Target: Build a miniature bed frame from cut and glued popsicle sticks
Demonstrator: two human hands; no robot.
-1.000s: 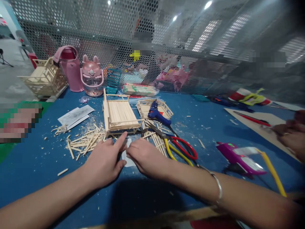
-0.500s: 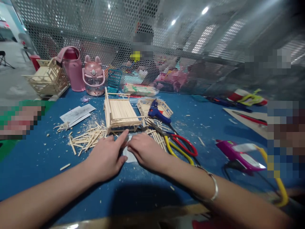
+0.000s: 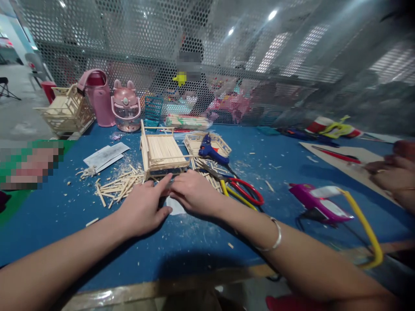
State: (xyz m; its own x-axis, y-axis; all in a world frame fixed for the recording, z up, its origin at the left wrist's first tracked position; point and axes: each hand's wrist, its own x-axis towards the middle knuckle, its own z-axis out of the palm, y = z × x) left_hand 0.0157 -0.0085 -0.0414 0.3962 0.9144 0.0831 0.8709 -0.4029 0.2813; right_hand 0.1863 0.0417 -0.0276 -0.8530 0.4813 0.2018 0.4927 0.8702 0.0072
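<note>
At frame center, left hand (image 3: pixel 141 209) and right hand (image 3: pixel 196 193) adjoin flat white paper (image 3: pixel 175 207) (fingers' grip cannot be determined), below a ribbed, rectangular wooden-stick model (image 3: pixel 165 149).

Left hand (image 3: pixel 144 207) and right hand (image 3: pixel 196 192) sit close together by a white paper (image 3: pixel 175 207).

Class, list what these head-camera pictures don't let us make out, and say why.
Head view: whether the right hand pinches anything; its own knuckles hide the grip.
Head view: the far end of the white paper; the hands cover it.
Head view: what the co-worker's hand is doing; blur and the right edge.
Head view: details behind the perforated metal screen; its mesh breaks them up.
</note>
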